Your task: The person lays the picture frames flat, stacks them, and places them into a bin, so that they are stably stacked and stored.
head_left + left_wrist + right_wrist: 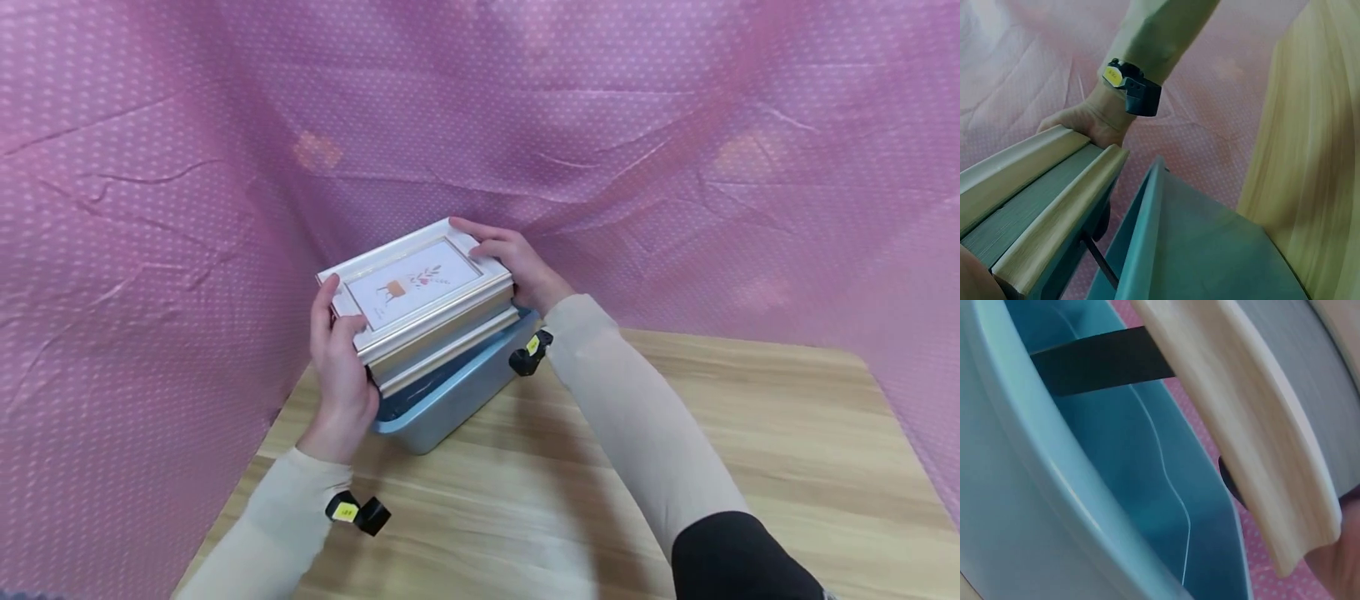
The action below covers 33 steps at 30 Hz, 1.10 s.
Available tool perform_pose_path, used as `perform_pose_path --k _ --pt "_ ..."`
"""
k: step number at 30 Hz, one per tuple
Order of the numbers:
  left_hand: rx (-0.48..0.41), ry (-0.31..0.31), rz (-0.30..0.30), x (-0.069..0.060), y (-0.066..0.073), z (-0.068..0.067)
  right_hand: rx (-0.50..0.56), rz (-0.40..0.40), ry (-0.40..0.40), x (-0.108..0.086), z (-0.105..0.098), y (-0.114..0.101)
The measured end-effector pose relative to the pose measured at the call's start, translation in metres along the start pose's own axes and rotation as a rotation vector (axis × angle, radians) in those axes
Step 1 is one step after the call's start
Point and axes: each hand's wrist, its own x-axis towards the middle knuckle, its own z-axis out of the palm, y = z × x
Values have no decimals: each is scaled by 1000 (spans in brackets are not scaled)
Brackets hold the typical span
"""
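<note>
Both hands hold a stack of what look like white and gold picture frames (442,329), tilted above a blue-grey plastic bin (457,412). The top frame has a print (408,287) of an orange shape and a leafy sprig. My left hand (341,362) grips the near left end, its thumb on the front border. At the opposite end, my right hand (517,262) grips the far right side with fingertips over the border. From the stack's underside a black strut (1104,359) sticks out toward the bin. The frames' back is mostly hidden.
The bin stands on a wood-grain table (712,433), against a pink dotted cloth (525,125) that hangs behind and at the sides. A thin pale line (1160,456) runs inside the bin in the right wrist view. Black wrist cameras sit on both sleeves.
</note>
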Motion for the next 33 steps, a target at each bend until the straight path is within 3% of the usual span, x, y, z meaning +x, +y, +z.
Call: perform_pose_path --k 14,22,28,33 --pt "127 -7 -20 9 -13 -7 -86 56 -62 14 -10 17" --pt "210 -38 -99 15 -16 -11 -94 88 -31 22 -11 29" --pt "258 -40 -111 21 -18 -14 -119 102 -28 26 -12 36" --pt "310 -29 -175 24 -23 -18 -172 108 -37 29 -15 40"
